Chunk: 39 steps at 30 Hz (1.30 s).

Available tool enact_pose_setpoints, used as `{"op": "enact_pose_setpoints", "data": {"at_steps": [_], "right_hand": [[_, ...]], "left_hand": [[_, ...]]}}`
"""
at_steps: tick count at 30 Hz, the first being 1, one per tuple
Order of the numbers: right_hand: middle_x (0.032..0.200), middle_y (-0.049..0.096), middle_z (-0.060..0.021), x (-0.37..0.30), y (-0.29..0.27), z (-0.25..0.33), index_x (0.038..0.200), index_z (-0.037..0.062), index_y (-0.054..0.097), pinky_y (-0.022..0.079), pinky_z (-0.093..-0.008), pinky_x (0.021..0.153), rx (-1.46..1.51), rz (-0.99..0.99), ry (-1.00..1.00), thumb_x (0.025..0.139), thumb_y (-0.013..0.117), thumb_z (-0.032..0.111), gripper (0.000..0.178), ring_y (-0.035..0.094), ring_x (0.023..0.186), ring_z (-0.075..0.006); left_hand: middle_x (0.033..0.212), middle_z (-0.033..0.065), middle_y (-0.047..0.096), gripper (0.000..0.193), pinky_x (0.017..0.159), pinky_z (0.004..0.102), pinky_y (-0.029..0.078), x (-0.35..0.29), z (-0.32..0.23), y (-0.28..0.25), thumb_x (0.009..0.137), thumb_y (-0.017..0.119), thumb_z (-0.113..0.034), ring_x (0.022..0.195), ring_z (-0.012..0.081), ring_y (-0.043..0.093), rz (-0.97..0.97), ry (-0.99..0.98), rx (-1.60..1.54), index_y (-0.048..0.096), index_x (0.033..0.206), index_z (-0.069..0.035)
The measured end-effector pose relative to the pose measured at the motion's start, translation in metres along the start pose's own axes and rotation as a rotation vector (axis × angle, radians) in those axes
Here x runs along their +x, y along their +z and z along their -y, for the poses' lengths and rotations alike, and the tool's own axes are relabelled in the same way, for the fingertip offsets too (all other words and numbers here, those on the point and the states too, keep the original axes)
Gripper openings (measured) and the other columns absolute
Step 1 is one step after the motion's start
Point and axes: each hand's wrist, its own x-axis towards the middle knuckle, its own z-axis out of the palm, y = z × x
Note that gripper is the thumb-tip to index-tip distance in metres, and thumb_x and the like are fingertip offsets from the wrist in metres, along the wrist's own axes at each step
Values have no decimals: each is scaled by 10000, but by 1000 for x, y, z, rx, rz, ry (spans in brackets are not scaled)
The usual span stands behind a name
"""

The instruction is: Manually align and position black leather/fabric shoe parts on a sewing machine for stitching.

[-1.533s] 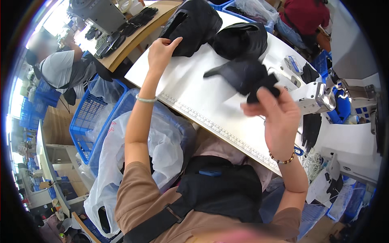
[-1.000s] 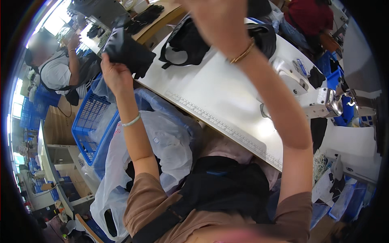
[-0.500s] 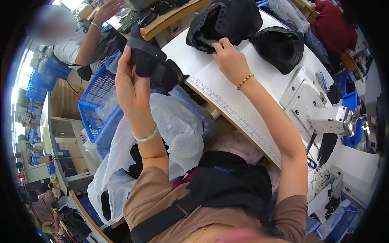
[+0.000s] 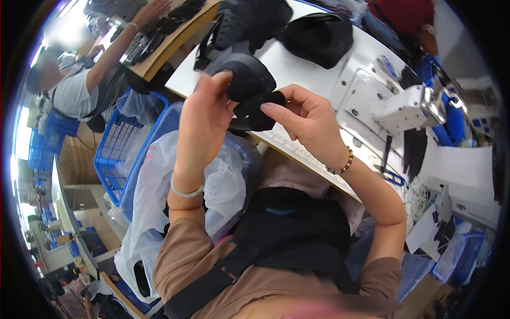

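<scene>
Held up in front of me over the table's near edge is a black shoe upper [image 4: 248, 81], a soft curved piece with a mesh surface and loose flaps. My left hand [image 4: 203, 119] grips its left side, with the thumb and fingers closed on it. Between the thumb and fingers of my right hand [image 4: 314, 125], a flap at its right end is pinched. Just behind it on the white table lies a stack of black uppers [image 4: 255, 24] with rows of holes. Another black stack [image 4: 317, 38] sits to the right of that one.
A white sewing machine [image 4: 404, 109] stands on the right of the white table [image 4: 332, 87]. Scissors [image 4: 390, 174] and tangled thread [image 4: 418, 199] lie nearby. To my left are a blue basket [image 4: 109, 175] and a white plastic bag [image 4: 146, 212]. A co-worker [image 4: 79, 87] sits at far left.
My right hand has left the stack and come to the held upper, pinching its flap. My left hand has brought the upper right and lower in view. The whole view has shifted.
</scene>
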Motion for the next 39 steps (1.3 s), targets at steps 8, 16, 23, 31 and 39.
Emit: {"op": "enact_pose_setpoints", "data": {"at_steps": [8,16,23,31,39], "right_hand": [[729,617,-6,-62,-37,26,919,-12,588,389,-151,491,-35,-198,-116,846,651,121,165,511,577,4],[479,482,37,-95,-100,35,844,26,618,253,-175,307,126,-415,-65,865,636,240,215,385,329,-18],[487,501,14,-99,-124,45,831,7,605,272,-174,310,58,-743,-291,878,613,174,173,415,338,-30],[543,507,10,-100,-140,40,848,2,552,301,-179,342,-113,-872,-384,872,599,82,96,425,367,-29],[776,618,-56,-100,-149,37,1153,39,575,408,-185,465,-1096,-931,-684,857,612,46,299,463,517,-24]], "left_hand": [[829,49,611,207,633,188,446,-6,11,58,828,613,-12,711,67,551,346,-44,522,571,1012,71],[673,32,591,117,567,192,422,35,43,129,832,588,-59,613,70,553,519,21,700,589,880,47],[668,32,569,132,572,215,420,85,80,185,819,559,-47,585,82,518,731,-50,605,591,863,73],[841,37,558,185,615,206,444,110,83,215,829,576,-42,688,87,516,888,-330,534,566,997,33],[880,56,569,192,652,219,455,121,82,216,849,568,-79,701,94,505,1037,-343,595,575,987,56]]}}
